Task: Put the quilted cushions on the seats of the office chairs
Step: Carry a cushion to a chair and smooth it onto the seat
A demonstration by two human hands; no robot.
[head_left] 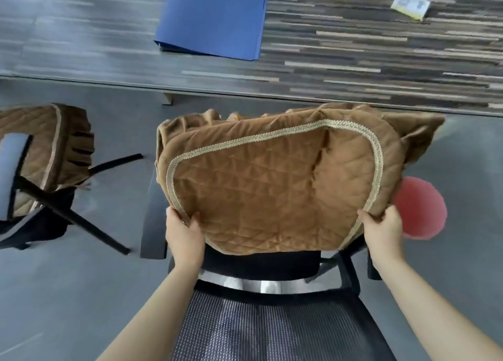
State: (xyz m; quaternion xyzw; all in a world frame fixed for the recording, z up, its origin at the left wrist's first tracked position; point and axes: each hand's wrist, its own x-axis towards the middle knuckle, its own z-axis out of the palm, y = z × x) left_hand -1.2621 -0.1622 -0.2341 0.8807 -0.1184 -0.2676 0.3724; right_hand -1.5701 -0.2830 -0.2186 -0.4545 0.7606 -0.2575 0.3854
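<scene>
A brown quilted cushion (pixel 272 181) with pale braid trim is held spread out over the seat of a black office chair (pixel 261 265). My left hand (pixel 185 232) grips its near left corner and my right hand (pixel 383 230) grips its near right corner. The chair's mesh backrest (pixel 272 328) is right below me, and the cushion hides most of the seat. A second chair (pixel 35 197) at the left has another brown quilted cushion (pixel 46 148) lying on its seat.
A long wood-patterned desk (pixel 353 61) runs across the far side with a blue folder (pixel 212 18) and a small booklet (pixel 411 4) on it. A pink round patch (pixel 419 208) shows at the right. Grey floor (pixel 68 292) surrounds the chairs.
</scene>
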